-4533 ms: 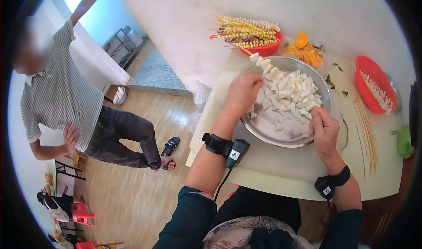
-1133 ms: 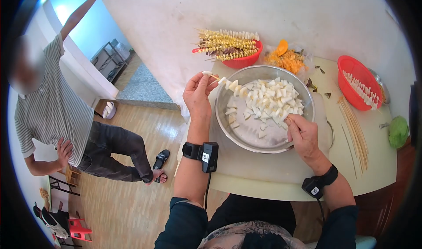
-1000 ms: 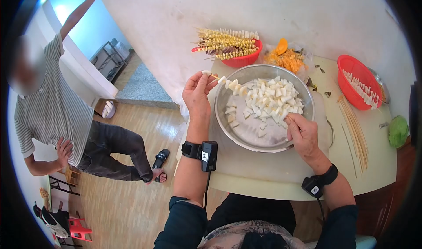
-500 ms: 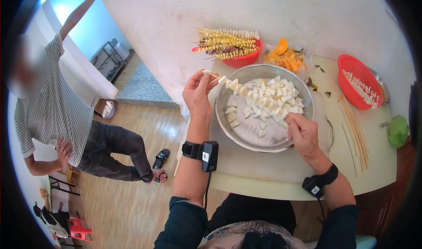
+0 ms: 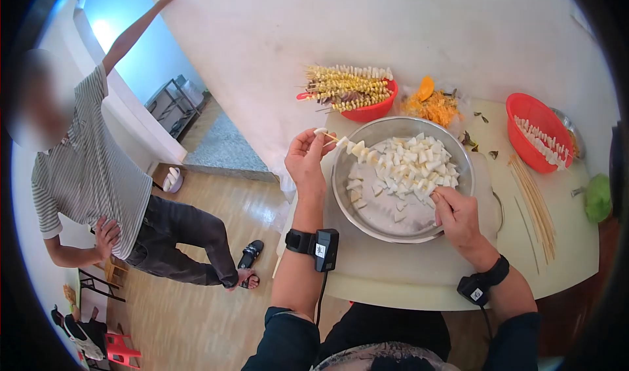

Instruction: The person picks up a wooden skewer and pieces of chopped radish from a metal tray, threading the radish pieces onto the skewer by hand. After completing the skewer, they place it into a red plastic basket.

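My left hand (image 5: 306,158) is raised at the upper left of a steel bowl (image 5: 386,238). Its thumb and fingers pinch a white food piece (image 5: 320,131) at the skewer's pointed end. A bamboo skewer threaded with white pieces (image 5: 358,150) slants down across the bowl. At the bowl's lower right, my right hand (image 5: 457,214) is closed around the skewer's other end, largely hidden by the fingers. Beneath the skewer, cut white chunks (image 5: 429,165) are heaped in the bowl, with a few scattered on its bottom.
Loaded skewers (image 5: 347,86) fill a red basket (image 5: 375,111) behind the bowl. Orange shreds (image 5: 436,109) lie beside it. A second red basket (image 5: 524,112), bare bamboo skewers (image 5: 534,204) and a green vegetable (image 5: 597,199) are at right. A person in a striped shirt (image 5: 108,168) stands left.
My view has shifted, so the whole scene sits lower and further right. Both hands keep nearly the same places around the bowl and skewer.
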A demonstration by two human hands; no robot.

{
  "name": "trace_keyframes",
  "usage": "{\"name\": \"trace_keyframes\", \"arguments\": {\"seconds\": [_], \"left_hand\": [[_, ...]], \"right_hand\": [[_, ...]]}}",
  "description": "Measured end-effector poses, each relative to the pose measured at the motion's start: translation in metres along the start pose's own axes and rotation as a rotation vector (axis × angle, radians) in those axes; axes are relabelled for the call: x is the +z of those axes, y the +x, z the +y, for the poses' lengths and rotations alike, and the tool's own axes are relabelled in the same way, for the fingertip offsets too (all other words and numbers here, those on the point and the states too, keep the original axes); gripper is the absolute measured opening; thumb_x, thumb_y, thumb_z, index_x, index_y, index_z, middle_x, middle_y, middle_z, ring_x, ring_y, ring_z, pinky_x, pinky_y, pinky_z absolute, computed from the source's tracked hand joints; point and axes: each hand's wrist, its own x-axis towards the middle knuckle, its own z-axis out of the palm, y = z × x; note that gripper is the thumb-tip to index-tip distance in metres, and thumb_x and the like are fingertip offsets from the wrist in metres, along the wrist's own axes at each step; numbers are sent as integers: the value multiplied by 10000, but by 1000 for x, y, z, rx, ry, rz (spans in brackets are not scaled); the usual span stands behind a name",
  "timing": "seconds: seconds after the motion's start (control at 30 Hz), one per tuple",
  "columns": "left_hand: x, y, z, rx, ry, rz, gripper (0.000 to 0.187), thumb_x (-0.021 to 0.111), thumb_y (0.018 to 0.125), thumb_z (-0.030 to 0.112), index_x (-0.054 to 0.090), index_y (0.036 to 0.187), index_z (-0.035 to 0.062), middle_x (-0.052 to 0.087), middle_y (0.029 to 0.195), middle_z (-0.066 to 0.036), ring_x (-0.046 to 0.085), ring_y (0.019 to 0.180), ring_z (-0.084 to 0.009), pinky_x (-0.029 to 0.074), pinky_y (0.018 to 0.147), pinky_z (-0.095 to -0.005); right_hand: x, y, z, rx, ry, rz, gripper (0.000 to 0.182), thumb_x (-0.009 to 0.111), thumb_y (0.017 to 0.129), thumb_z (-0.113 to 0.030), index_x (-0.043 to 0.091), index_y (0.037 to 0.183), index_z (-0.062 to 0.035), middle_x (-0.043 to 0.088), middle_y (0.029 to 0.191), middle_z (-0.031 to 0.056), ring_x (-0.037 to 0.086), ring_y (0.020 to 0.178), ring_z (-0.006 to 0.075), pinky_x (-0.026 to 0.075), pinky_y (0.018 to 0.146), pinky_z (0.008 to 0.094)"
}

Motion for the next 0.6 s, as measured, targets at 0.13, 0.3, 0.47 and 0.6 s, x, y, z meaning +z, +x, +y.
{"name": "trace_keyframes", "arguments": {"seconds": [0.13,0.3,0.47,0.6], "left_hand": [[-3,-2,-5,64,39,-16,156,597,849,32,564,978,-49,624,859,-113,649,780,-188,564,675,-295],[-4,0,-5,88,95,-25,192,606,847,45,551,1005,-48,619,925,-137,652,830,-202,561,687,-303],[-5,0,-11,138,100,-45,186,575,856,-3,547,1037,-36,624,912,-118,647,821,-185,568,659,-288],[-5,1,-11,151,127,-56,180,580,853,-3,557,1030,-29,625,897,-112,645,801,-179,567,658,-286]], "right_hand": [[2,-1,2,24,34,10,70,543,866,-29,604,856,5,526,536,76,515,435,120,386,420,258],[4,-1,9,-23,-9,41,82,535,867,-20,587,823,25,503,498,58,510,415,113,382,409,254],[2,-1,1,-20,32,0,98,517,873,-7,583,808,23,493,487,39,509,414,100,382,404,240],[3,0,3,9,39,18,90,524,869,-7,585,808,18,498,501,42,503,411,101,382,404,244]]}}
